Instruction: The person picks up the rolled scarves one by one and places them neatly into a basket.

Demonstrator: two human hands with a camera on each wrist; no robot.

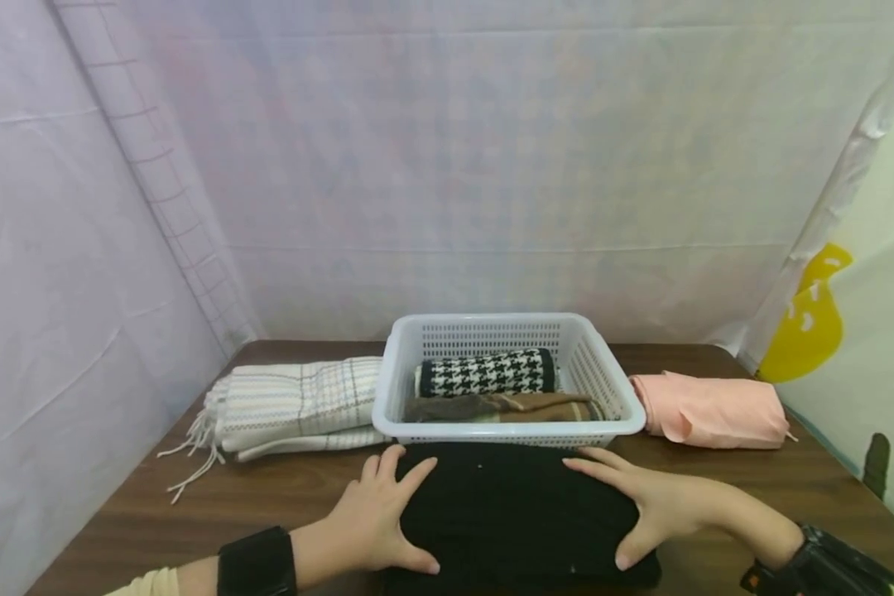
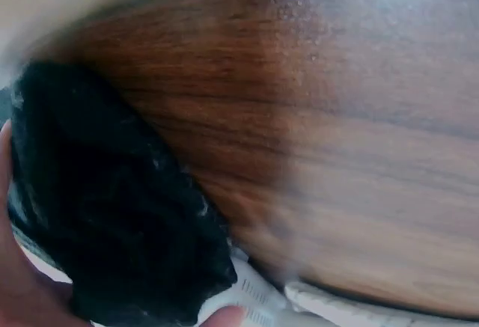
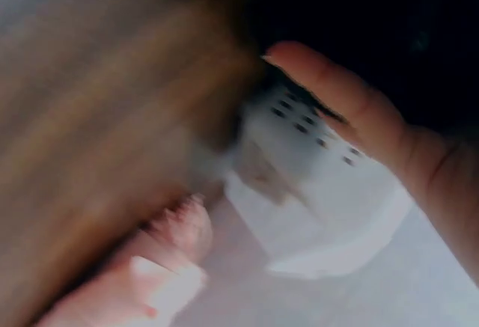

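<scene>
The hands are well apart, fingers and thumbs spread wide: the left hand rests at nine o'clock on the folded black cloth, the right hand at three. The cloth (too dark to show its folds) lies on the counter. At its twelve, a white basket holds a houndstooth roll and brown cloth; fringed white fabric lies at ten, a pink bundle at two.

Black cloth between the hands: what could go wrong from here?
The black cloth lies just in front of the white basket, so pushing it forward might shove the basket. With the left hand and right hand at opposite ends, an uneven lift could tilt it. The houndstooth cloth and brown cloth already inside could make a tight fit.
</scene>
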